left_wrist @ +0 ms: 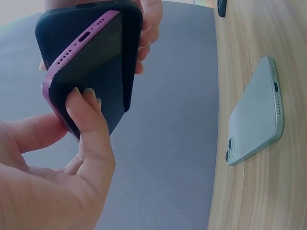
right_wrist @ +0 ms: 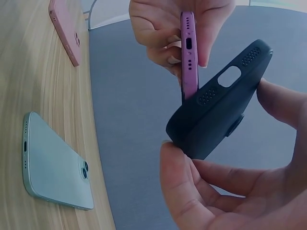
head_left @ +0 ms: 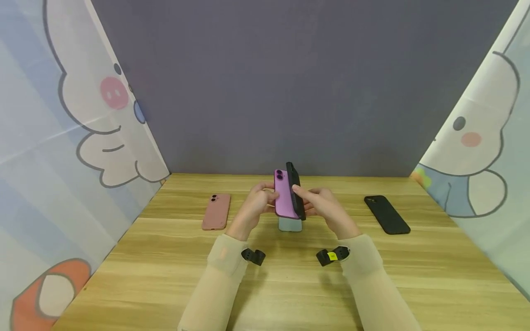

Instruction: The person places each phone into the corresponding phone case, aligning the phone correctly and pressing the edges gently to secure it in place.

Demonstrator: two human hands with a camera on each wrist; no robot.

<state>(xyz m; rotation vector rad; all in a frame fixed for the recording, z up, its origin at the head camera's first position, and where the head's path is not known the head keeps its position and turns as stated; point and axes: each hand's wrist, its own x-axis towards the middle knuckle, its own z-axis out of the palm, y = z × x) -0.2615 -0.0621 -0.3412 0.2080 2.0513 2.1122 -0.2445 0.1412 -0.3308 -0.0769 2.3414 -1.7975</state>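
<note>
My left hand (head_left: 257, 202) grips a purple smartphone (head_left: 283, 195) by its left side, thumb on the back and fingers on the screen side. A black phone case (head_left: 296, 193) is held by its edges in my right hand (head_left: 325, 204). The case stands tilted against the phone, and one long edge of the phone sits at the case's inside, as the left wrist view shows. In the right wrist view the case's port cutout and speaker holes (right_wrist: 229, 76) face the camera. Below both hands a pale green smartphone (right_wrist: 55, 163) lies back up on the table.
A pink phone case or phone (head_left: 216, 211) lies to the left on the wooden table (head_left: 290, 285). Over on the right lies a black phone or case (head_left: 387, 214). A grey panel (head_left: 290, 92) rises behind the table, with cartoon-printed curtains (head_left: 37, 151) at both sides.
</note>
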